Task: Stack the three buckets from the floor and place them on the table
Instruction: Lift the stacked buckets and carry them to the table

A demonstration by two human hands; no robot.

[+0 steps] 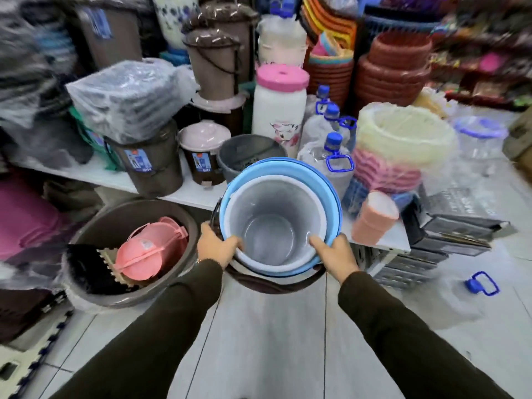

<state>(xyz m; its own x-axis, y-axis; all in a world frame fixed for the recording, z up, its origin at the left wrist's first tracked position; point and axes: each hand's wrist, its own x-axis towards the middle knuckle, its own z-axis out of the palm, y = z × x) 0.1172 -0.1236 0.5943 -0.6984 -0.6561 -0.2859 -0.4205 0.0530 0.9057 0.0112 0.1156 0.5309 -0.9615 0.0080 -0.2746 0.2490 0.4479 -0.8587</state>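
Three buckets are nested into one stack that I hold up in front of me: a white-grey inner bucket (273, 226), a light blue one (328, 197) around it, and a dark brown outer one (267, 283) showing below. My left hand (216, 246) grips the stack's near-left rim, thumb inside the inner bucket. My right hand (334, 251) grips the near-right rim the same way. The stack hangs just in front of the low white table (190, 191), tilted toward me, at the table's front edge.
The table is crowded: brown pedal bins (152, 162), a small bin (204, 154), a grey basket (244, 151), a white jar with a pink lid (279, 105), water jugs (331, 156), stacked baskets (400, 151). A brown tub (126, 254) with pink items sits on the floor at left. Boxes (449, 234) stand at right.
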